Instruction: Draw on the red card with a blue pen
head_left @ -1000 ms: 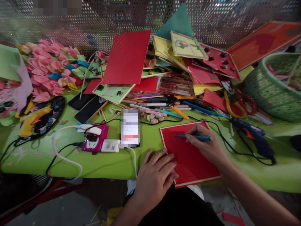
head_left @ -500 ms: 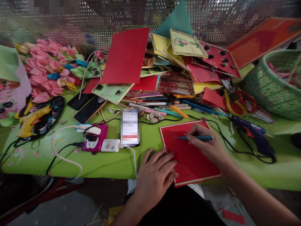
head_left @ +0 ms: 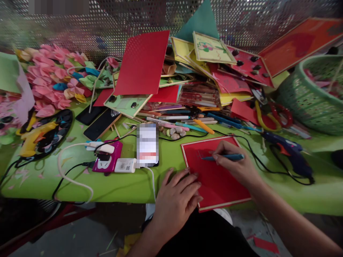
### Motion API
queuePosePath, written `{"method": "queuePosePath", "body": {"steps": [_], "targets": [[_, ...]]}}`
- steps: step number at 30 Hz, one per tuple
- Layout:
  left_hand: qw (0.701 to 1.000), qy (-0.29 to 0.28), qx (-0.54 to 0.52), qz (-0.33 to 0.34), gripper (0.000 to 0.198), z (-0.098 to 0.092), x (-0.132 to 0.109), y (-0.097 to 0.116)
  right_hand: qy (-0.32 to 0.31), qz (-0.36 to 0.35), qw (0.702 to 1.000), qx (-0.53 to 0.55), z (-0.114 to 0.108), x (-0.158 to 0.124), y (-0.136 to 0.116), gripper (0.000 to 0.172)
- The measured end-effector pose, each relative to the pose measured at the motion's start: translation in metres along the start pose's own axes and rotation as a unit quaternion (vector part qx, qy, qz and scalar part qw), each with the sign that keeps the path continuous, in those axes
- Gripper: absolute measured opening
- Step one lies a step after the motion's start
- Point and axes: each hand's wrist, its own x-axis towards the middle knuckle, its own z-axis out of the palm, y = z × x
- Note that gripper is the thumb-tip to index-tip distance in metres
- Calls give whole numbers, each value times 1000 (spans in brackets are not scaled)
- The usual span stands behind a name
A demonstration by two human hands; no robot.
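Red card point(head_left: 214, 182) is laid flat at the near edge of a green table point(head_left: 125, 184), overhanging slightly. Left hand point(head_left: 177, 200) is spread flat, fingers pressed on the card's left edge. Right hand point(head_left: 235, 166) is closed around a blue pen point(head_left: 223, 156), tip on the card. Perforated metal screen point(head_left: 134, 18) stands behind; a green basket point(head_left: 311, 103) sits far right; floor below is probably concrete.

My left hand point(head_left: 177, 201) lies flat, palm down, fingers spread forward. My right hand point(head_left: 237, 166) sits further ahead, forearm angled in from the right, fingers pinched around a pen point(head_left: 227, 156).
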Motion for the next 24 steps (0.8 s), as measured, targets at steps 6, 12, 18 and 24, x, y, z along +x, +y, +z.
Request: {"method": "queuePosePath", "body": {"steps": [6, 12, 18, 24], "targets": [[1000, -21, 9, 8, 26, -2, 1, 0, 21, 11, 999, 25, 0, 0, -1, 17], [1000, -18, 12, 15, 25, -3, 3, 1, 45, 19, 999, 24, -3, 0, 1, 17], [1000, -20, 8, 12, 25, -3, 2, 0, 41, 17, 999, 22, -2, 2, 1, 16], [1000, -16, -5, 3, 25, -1, 1, 0, 42, 10, 999, 14, 1, 3, -1, 17]]}}
